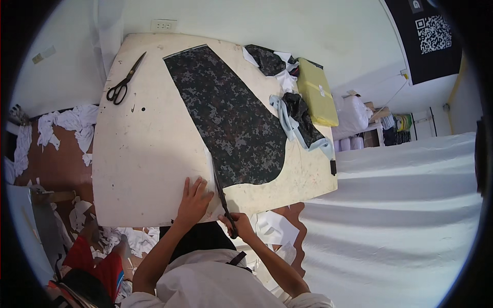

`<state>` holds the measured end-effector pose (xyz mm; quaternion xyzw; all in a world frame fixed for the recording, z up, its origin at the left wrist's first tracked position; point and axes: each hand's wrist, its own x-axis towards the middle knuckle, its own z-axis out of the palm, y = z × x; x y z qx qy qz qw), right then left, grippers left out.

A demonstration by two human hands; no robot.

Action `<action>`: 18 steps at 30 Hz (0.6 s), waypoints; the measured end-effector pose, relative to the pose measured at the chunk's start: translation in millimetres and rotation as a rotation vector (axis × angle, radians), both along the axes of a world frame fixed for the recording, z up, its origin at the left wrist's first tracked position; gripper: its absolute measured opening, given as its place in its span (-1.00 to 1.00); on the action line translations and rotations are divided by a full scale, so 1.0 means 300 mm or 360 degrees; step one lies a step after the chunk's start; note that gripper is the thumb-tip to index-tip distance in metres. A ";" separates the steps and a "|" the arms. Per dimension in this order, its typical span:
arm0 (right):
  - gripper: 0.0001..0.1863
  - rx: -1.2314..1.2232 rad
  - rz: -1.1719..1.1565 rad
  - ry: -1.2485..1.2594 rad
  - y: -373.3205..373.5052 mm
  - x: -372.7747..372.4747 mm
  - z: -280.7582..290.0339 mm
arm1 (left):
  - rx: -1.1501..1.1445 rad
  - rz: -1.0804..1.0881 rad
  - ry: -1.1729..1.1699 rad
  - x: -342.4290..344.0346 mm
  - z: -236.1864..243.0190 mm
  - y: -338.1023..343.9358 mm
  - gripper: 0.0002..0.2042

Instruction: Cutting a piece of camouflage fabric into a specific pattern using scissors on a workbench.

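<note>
A large dark digital-camouflage fabric piece (233, 123) lies flat on the pale table, with straight sides and a curved lower right corner. My right hand (237, 226), at the table's near edge, is closed round the handles of black scissors (222, 197). The blades point away from me along the fabric's lower left edge; whether they are apart is hard to see. A narrow white strip shows beside that edge. My left hand (196, 199) rests on the tabletop just left of the blades, palm down with its fingers spread, holding nothing.
Another pair of black scissors (123, 84) lies at the table's (149, 169) far left. A yellow-green wrapped package (316, 92) and crumpled dark and light-blue cloth (304, 120) occupy the right side. White scraps (72, 126) litter the floor; a person in red (97, 267) is at lower left.
</note>
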<state>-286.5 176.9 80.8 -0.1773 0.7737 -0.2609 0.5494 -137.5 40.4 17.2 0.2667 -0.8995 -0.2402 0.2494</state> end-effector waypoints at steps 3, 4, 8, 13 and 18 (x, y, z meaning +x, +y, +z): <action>-0.53 -0.0054 -0.0037 -0.0056 -0.013 -0.022 -0.007 | -0.0048 0.0009 -0.0034 -0.001 -0.003 0.002 -0.76; -0.53 -0.0044 -0.0013 -0.0038 -0.021 -0.035 -0.009 | -0.0040 0.0029 -0.0045 -0.001 -0.005 0.004 -0.76; -0.45 0.0047 0.0100 0.0016 -0.052 -0.095 -0.008 | -0.0040 0.0029 -0.0112 -0.001 -0.008 0.007 -0.76; -0.48 0.0045 0.0332 0.0090 -0.073 -0.171 0.020 | -0.0134 0.0049 -0.0166 -0.003 -0.004 0.008 -0.74; -0.51 0.0017 0.0410 0.0050 -0.136 -0.243 0.030 | -0.0116 0.0009 -0.0217 -0.006 0.005 0.008 -0.73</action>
